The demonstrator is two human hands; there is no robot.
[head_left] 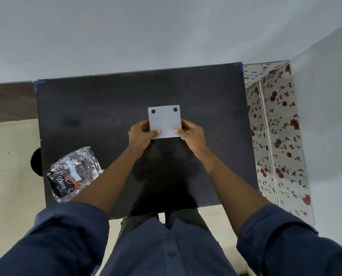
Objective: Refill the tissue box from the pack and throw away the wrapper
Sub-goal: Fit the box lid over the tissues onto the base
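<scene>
1. Pack point(74, 172), crinkled plastic, lies on the desk point(106, 108) at lower left, untouched.
2. Left hand point(141, 134) and right hand point(192, 133) each clamp a side of the grey box point(164, 120) at frame centre, its two-dotted face up.
3. Likely step: readying the box. Next it needs opening, then the pack fetched.
</scene>
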